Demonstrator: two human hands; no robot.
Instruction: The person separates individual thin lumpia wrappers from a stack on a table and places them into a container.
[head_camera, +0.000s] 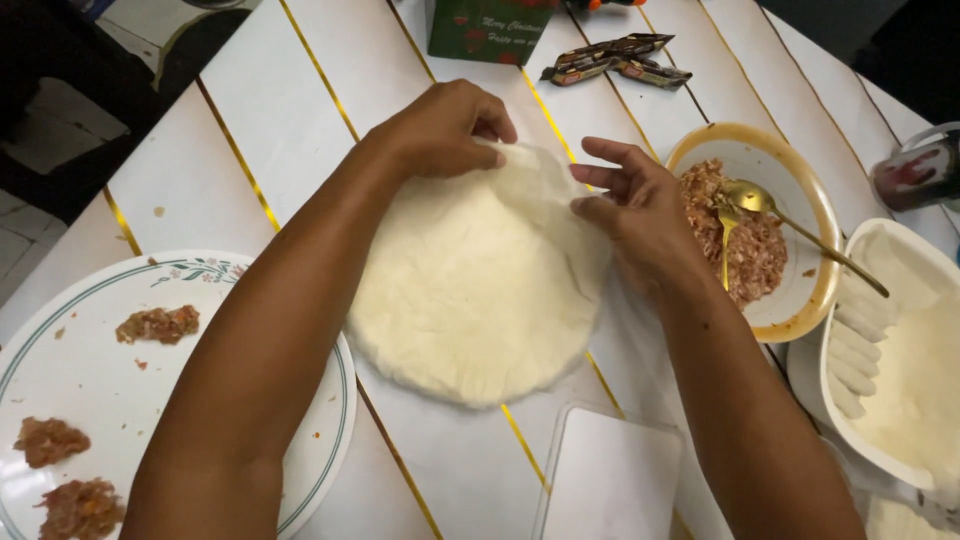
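Observation:
A round stack of thin pale wrapper sheets (470, 300) lies on the white table (290, 110) with gold lines. My left hand (440, 128) pinches the far edge of the top sheet (535, 180), which is lifted and folded up from the stack. My right hand (635, 215) holds the same lifted sheet from the right side, fingers bent on its edge. Both forearms reach in from the bottom of the view.
A yellow-rimmed bowl (815, 215) of minced filling with a gold spoon (790, 220) and fork stands at right. A white dish (925, 250) with rolled pieces sits far right. A floral-rimmed plate (100, 370) holds three lumps of filling. A clear lid (610, 475), snack packets (610, 58), a green box (490, 28).

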